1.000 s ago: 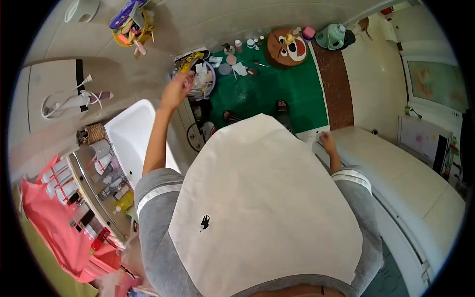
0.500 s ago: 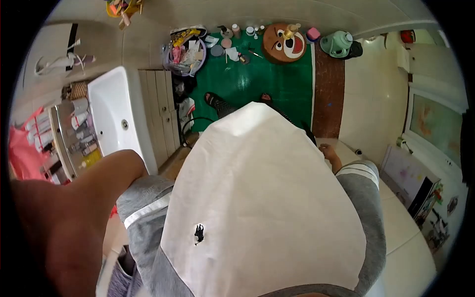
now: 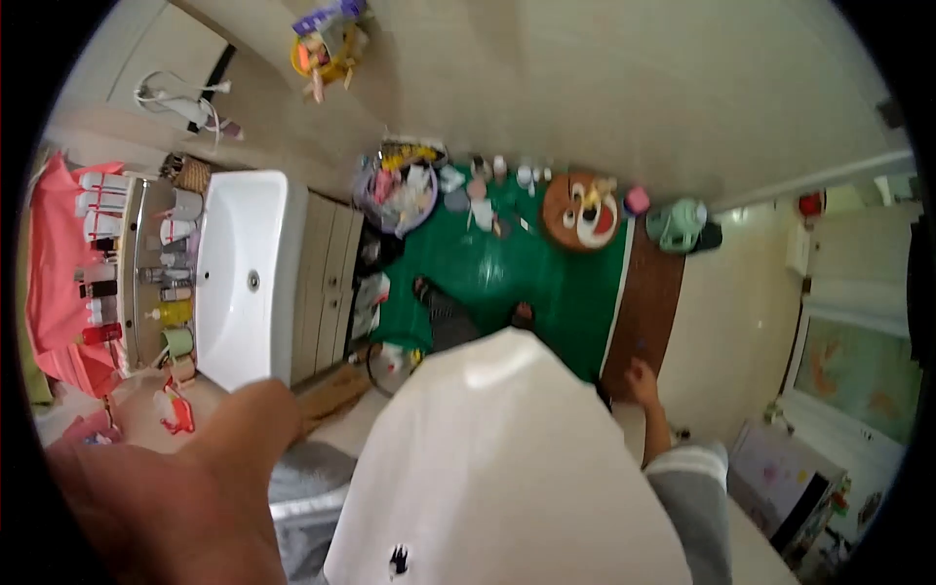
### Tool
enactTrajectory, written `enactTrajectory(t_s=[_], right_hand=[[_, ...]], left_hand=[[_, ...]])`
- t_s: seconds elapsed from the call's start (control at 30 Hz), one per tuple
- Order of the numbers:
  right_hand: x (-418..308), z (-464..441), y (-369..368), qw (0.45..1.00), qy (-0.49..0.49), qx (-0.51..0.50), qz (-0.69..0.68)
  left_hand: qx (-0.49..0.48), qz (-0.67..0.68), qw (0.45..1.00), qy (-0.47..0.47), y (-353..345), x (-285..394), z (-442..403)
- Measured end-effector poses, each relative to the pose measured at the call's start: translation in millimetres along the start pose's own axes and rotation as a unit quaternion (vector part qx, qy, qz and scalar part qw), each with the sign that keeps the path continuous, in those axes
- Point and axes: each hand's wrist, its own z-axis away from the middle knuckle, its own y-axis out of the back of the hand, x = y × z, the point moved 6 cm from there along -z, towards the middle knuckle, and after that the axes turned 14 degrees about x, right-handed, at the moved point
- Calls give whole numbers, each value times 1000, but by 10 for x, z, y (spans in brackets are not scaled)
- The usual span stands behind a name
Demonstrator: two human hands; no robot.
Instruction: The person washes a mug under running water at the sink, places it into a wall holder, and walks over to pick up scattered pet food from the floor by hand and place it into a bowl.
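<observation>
My left arm [image 3: 229,444] is bent and raised close to the camera at the lower left. The fingers of that hand do not show, so whether it holds anything is hidden. On the other side, my right hand [image 3: 642,382] hangs in the air beyond the grey sleeve, fingers loosely bent and a little apart, with nothing visible in them. Between the arms is the white front of my shirt [image 3: 497,458], with a small black print low down. My feet in dark sandals stand on a green floor mat [image 3: 478,263].
A white sink [image 3: 244,322] above a cabinet [image 3: 327,263] is on the left, beside shelves of bottles. Along the wall are a purple basin [image 3: 429,200] full of items, small jars, a round bear-face stool [image 3: 558,219] and a pale green jug [image 3: 673,226]. A doorway area lies right.
The camera view has tilted upward, so the floor and sink appear lower and more wall shows. My right hand has swung outward from beside the shirt. My left arm stays raised.
</observation>
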Motion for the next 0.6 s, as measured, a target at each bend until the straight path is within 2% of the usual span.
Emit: enactTrajectory(t_s=[0.03, 0.07, 0.13, 0.23, 0.27, 0.33, 0.37, 0.4, 0.43, 0.47, 0.53, 0.6], right_hand=[[102, -35, -9, 1000, -21, 12, 14], [146, -35, 14, 999, 10, 23, 37], [54, 33, 126, 995, -86, 44, 40], [435, 102, 55, 996, -73, 53, 5], [502, 215, 70, 996, -76, 46, 10], [585, 222, -81, 991, -118, -42, 57], [585, 234, -81, 997, -63, -27, 46], [605, 236, -106, 991, -4, -57, 119], [781, 224, -195, 979, -92, -128, 128], [721, 162, -297, 981, -87, -126, 119], [561, 302, -139, 975, -199, -101, -5], [876, 178, -351, 987, -150, -49, 16]], left_hand=[[14, -9, 1000, -16, 6, 2, 56], [26, -18, 999, -30, -7, 25, 98], [50, -36, 997, -51, -20, 41, 163], [81, -62, 993, -59, -36, 57, 201], [85, -65, 993, -57, -34, 49, 207], [96, -72, 990, -73, -19, 29, 231], [102, -74, 988, -85, 0, 23, 243], [103, -76, 987, -99, 12, 24, 260], [102, -78, 985, -112, 19, 25, 264], [102, -76, 984, -121, 31, 15, 259], [107, -70, 982, -140, 60, -21, 238], [115, -54, 980, -152, 105, -99, 177]])
